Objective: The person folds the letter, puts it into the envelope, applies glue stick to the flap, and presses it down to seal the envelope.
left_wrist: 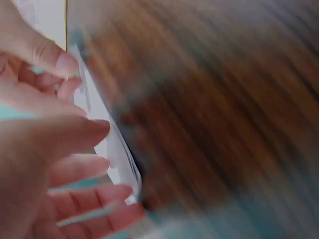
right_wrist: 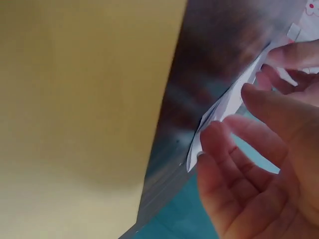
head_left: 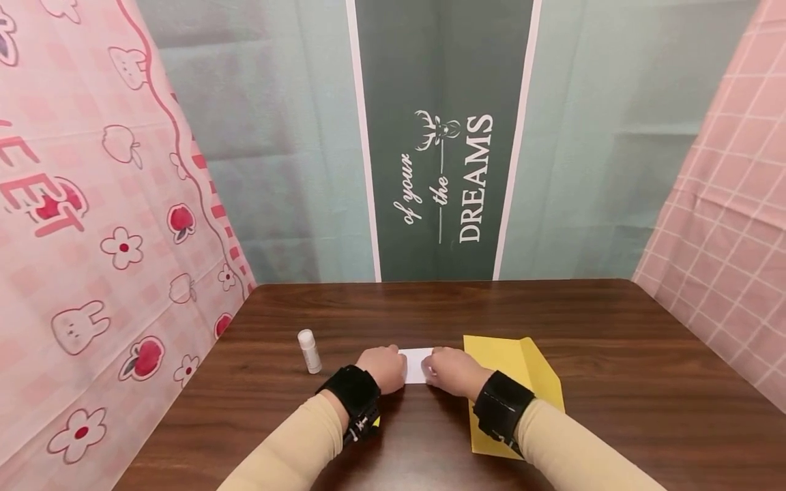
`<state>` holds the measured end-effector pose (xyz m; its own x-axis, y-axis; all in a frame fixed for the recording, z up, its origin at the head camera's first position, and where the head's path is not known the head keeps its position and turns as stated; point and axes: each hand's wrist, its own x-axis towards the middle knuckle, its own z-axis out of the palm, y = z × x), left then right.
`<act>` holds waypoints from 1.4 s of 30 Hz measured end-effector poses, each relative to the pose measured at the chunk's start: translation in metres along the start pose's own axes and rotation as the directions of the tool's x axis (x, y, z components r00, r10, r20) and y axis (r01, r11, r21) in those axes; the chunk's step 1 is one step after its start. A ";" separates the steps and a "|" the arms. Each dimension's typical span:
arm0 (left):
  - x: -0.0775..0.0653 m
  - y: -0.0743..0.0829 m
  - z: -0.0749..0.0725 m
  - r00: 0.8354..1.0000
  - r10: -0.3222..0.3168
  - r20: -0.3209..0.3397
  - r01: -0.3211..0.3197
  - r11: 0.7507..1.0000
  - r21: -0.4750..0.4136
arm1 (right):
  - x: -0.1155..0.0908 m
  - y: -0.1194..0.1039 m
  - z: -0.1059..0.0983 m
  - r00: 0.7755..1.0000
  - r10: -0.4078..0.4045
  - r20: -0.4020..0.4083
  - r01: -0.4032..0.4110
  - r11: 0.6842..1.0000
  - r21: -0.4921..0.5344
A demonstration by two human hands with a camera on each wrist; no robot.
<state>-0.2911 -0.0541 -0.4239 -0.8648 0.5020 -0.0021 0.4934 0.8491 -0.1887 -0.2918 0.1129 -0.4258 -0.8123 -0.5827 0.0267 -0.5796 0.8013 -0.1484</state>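
Note:
A folded piece of white paper lies low over the table between the two hands. My left hand pinches its left end, and my right hand pinches the opposite end. Seen from the left wrist, the white paper is a narrow strip with layered edges, the thumb on one side and the fingers on the other. From the right wrist, thin layers part slightly along the edge of the paper, near the curled fingertips of the right hand.
A white capped tube like a glue stick stands left of the left hand. Creased yellow paper lies on the brown table beneath the right wrist. A bit of yellow shows by the left wrist strap. Printed cloths hang around the table.

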 end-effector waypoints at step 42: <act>0.019 0.010 0.006 0.970 -0.095 0.224 0.122 0.986 -0.112 | 0.024 -0.013 0.008 0.954 0.197 0.224 -0.182 0.980 -0.086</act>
<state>-0.3034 -0.0369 -0.4321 -0.9065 0.3696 -0.2042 0.3911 0.9172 -0.0760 -0.3033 0.0874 -0.4314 -0.8747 -0.4289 -0.2255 -0.4257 0.9025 -0.0653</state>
